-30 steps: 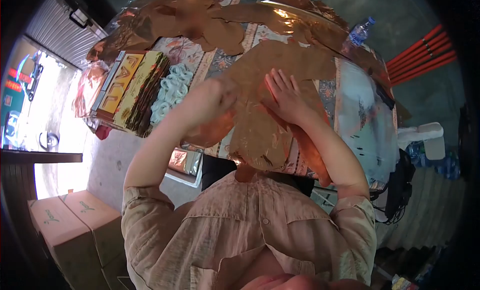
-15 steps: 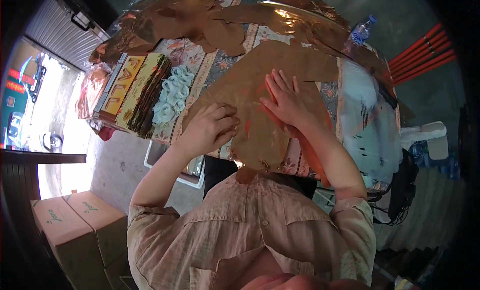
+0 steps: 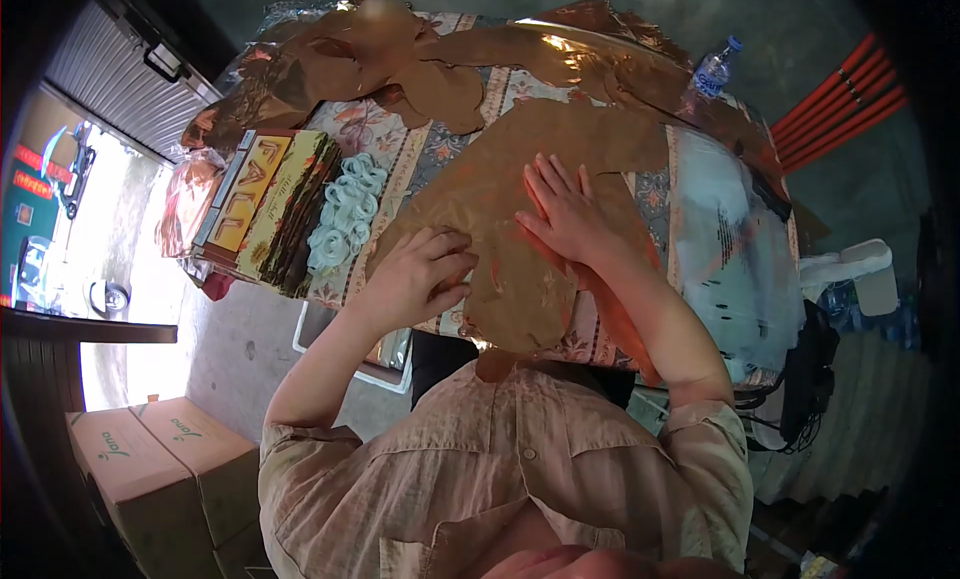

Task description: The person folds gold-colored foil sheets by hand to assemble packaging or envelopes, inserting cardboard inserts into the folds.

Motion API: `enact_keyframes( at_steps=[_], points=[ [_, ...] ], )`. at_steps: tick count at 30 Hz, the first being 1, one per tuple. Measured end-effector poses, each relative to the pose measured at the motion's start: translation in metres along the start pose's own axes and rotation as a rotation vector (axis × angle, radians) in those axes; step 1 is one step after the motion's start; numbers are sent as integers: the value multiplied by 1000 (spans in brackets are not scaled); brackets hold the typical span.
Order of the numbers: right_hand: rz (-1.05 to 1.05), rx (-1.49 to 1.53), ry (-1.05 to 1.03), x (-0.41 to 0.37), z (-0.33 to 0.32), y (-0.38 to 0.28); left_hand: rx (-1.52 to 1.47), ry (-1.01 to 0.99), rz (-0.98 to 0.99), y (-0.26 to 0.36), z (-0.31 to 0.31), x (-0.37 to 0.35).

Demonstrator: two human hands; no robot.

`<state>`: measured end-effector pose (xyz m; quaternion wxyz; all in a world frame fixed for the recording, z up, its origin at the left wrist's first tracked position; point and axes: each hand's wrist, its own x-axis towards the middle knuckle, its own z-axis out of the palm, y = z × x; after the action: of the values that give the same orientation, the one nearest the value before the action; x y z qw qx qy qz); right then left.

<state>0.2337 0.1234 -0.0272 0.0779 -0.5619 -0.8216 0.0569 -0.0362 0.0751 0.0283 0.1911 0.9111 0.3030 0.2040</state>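
Observation:
A large, flat brown foil piece, like a deflated foil balloon, lies across the patterned tablecloth in front of me. My right hand rests palm down on its middle, fingers stretched out. At its left edge is my left hand, with fingers curled inward and the thumb below them. What those fingers hold, if anything, is hidden. Under my right forearm, an orange-red strip shows along the foil's right side.
Further brown foil pieces cover the table's far side. To the left are a "FALL" box and pale blue rosettes. On the right are clear plastic packaging and a water bottle. Cardboard boxes stand at lower left.
The view has shifted slightly, so the table sits a little lower in it. Both hands keep nearly the same places on the foil piece.

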Motion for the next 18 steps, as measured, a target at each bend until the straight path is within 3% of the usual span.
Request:
enact_keyframes(
  at_steps=[18],
  points=[
    [7,-22,6,-2,1,0,10,-28,-8,-7,-3,-9]
  ],
)
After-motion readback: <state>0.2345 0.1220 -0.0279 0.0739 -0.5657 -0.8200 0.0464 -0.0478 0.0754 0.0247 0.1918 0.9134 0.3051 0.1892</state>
